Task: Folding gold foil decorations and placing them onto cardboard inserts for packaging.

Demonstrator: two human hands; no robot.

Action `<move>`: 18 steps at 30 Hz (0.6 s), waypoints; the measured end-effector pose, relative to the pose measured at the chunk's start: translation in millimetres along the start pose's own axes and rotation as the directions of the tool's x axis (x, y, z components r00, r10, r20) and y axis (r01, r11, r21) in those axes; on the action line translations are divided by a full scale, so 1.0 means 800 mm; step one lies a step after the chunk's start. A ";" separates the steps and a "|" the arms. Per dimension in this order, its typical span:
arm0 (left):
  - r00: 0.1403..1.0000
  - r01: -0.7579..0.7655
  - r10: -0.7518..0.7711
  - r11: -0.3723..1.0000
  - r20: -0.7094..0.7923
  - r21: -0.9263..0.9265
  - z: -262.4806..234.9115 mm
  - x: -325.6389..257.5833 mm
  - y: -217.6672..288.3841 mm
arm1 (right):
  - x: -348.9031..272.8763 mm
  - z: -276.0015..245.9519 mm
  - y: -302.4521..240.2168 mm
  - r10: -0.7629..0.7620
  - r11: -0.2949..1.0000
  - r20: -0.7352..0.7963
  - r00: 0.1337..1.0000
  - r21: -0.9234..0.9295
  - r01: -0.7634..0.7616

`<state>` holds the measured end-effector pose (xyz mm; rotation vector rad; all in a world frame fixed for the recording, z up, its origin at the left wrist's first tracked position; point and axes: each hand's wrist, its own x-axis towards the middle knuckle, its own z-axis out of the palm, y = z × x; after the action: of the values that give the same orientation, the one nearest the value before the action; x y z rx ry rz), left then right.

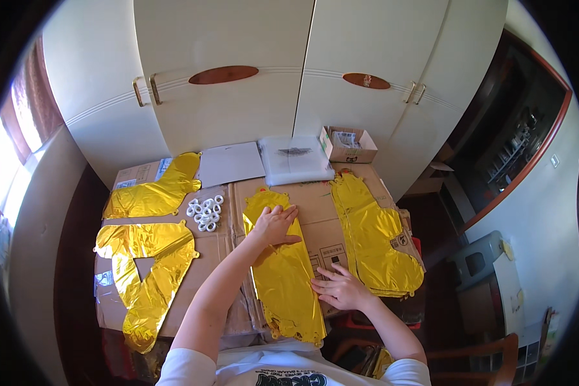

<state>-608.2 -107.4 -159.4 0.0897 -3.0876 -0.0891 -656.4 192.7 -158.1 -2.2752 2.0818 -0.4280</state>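
A long gold foil balloon (pixel 280 270), flat and uninflated, lies lengthwise in front of me on the cardboard. My left hand (pixel 275 225) rests flat on its upper part, fingers stretched and thumb out to the right. Lower down, my right hand (pixel 342 289) lies with fingers spread, its fingertips touching the balloon's right edge. To the right is a wider gold foil balloon (pixel 370 235), seemingly a folded or layered pile. On the left are two more flat gold balloons, a curved one (pixel 151 193) at the back and one with a triangular hole (pixel 154 276) nearer me.
Several small white rings (pixel 206 212), perhaps ribbon rolls, sit on the cardboard-covered table (pixel 206 270). Along the back are a grey-white sheet (pixel 231 164), a stack of clear plastic bags (pixel 296 168) and an open cardboard box (pixel 350 153). A white wardrobe (pixel 238 109) stands behind.
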 end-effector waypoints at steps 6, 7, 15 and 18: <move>0.998 0.066 -0.062 0.985 0.027 -0.161 -0.012 0.003 0.001 | 0.000 0.004 0.007 0.044 0.984 -0.069 0.997 0.178 -0.031; 0.996 0.089 -0.084 0.972 0.033 -0.216 -0.015 0.001 0.001 | 0.002 0.005 0.005 0.061 0.976 -0.108 0.992 0.214 -0.037; 0.999 0.002 -0.010 0.989 -0.053 -0.146 -0.042 -0.135 -0.004 | -0.013 -0.014 -0.073 0.365 0.916 -0.306 0.880 0.287 -0.280; 0.999 -0.044 0.041 0.986 -0.018 -0.159 -0.040 -0.206 0.008 | -0.047 0.004 -0.117 0.654 0.673 -0.195 0.730 0.590 -0.446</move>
<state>-442.9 -93.1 -135.2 0.0181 -3.0518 -0.3305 -567.0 238.9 -148.5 -1.2182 2.3149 -1.2885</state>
